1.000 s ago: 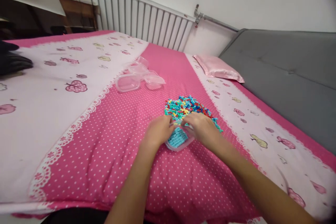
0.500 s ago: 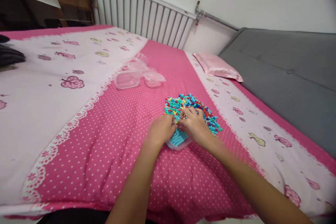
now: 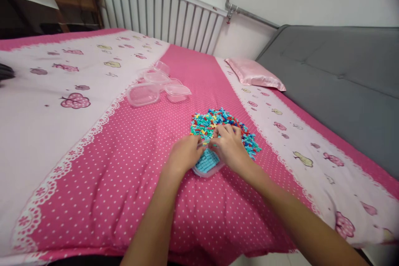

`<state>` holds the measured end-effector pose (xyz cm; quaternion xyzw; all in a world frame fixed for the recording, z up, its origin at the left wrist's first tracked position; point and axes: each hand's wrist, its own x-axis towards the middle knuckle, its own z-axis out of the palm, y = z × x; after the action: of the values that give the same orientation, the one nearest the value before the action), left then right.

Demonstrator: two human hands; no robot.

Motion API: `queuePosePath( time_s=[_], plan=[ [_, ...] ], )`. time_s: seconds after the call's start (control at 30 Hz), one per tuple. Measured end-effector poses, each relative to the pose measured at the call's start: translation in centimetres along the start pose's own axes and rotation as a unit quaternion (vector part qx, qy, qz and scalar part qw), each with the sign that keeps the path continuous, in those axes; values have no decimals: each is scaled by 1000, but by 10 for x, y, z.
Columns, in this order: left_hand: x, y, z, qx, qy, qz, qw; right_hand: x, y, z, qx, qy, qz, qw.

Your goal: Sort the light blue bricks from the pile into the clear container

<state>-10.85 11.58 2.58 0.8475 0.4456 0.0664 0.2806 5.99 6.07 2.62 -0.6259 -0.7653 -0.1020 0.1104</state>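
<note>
A clear plastic container (image 3: 212, 173) on the bed holds light blue small building blocks (image 3: 206, 160), packed in tidy rows. Just beyond it spreads a loose pile of small building blocks (image 3: 202, 124) in turquoise, blue, red and yellow. Over the container's left far side, my left hand (image 3: 185, 152) is closed, its fingertips bent inward. My right hand (image 3: 230, 146) is curled above the container's right far side, thumb and fingers pinched together near the left fingertips. Whatever is between the fingers of either hand is too small or hidden to make out.
Several clear plastic containers (image 3: 144, 94) lie farther back on the pink dotted bedspread (image 3: 131, 166). A pink pillow (image 3: 254, 74) rests by the grey headboard (image 3: 343, 64). A white radiator (image 3: 162, 8) stands along the far wall. A dark object (image 3: 5, 72) sits at the left edge.
The whole view has shifted slightly. My left hand has drawn a little left, away from my right, and more of the light blue rows shows between them. My right hand stays pinched.
</note>
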Motion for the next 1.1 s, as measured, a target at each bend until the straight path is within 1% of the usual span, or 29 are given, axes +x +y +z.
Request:
queuePosePath(
  time_s=[0.07, 0.13, 0.2, 0.27, 0.33, 0.4, 0.47, 0.53, 0.6, 0.7, 0.77, 0.87, 0.93, 0.97, 1.03, 1.1],
  plan=[
    [0, -2, -1, 0, -3, 0, 1000, 1, 9, -7, 31, 14, 4, 999],
    [0, -4, -2, 0, -6, -1, 1000, 7, 23, -17, 69, 28, 9, 997],
    [0, -5, -5, 3, -8, -3, 1000, 19, 42, -26, 113, 42, 14, 993],
    [-2, -4, -8, 7, -4, -5, 1000, 35, 59, -28, 161, 48, 13, 986],
    [-6, -3, -12, 10, 6, -11, 1000, 48, 70, -21, 205, 50, 10, 977],
    [-9, -2, -14, 12, 18, -20, 1000, 54, 77, -7, 241, 63, 11, 968],
    [-12, -2, -15, 12, 27, -32, 999, 52, 81, 9, 269, 72, 14, 960],
    [-12, -1, -14, 15, 31, -44, 998, 45, 88, 20, 291, 60, 9, 955],
    [-11, 0, -12, 20, 33, -55, 998, 37, 99, 24, 306, 38, 4, 951],
    [-9, 6, -11, 26, 46, -55, 997, 31, 113, 18, 316, -4, 1, 949],
    [-12, 12, -14, 34, 71, -31, 996, 30, 116, 12, 317, -45, -11, 947],
    [-22, 20, -18, 88, 106, 60, 989, 30, 110, 6, 307, -100, -27, 946],
    [-30, 25, -18, 133, 103, 134, 977, 29, 102, 4, 294, -125, -32, 947],
    [-34, 28, -17, 143, 96, 158, 972, 28, 98, 4, 286, -135, -35, 948],
    [-38, 32, -13, 136, 84, 179, 971, 27, 90, 4, 275, -152, -41, 948],
    [-38, 34, -8, 115, 73, 170, 976, 25, 84, 4, 272, -163, -50, 947]
  ],
)
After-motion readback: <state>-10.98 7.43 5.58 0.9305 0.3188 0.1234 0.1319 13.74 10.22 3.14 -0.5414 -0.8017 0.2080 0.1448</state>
